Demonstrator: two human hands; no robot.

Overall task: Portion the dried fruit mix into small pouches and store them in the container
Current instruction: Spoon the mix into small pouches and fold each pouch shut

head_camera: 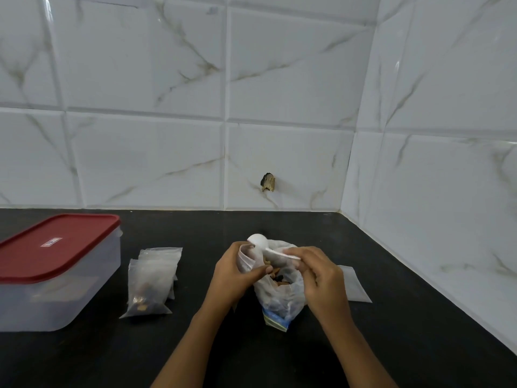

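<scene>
lid (pixel 58 245) red | counter (pixel 212 345) black | tiles (pixel 145 79) white, brown-veined | spoon (pixel 258 240) white

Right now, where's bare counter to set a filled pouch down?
Free: counter strip along the tiled wall behind the filled pouches; near patch between container and left forearm; near-right, past the empty pouch. Crowded: centre, left hand gripping the mix bag, right hand pinching the spoon.
</scene>
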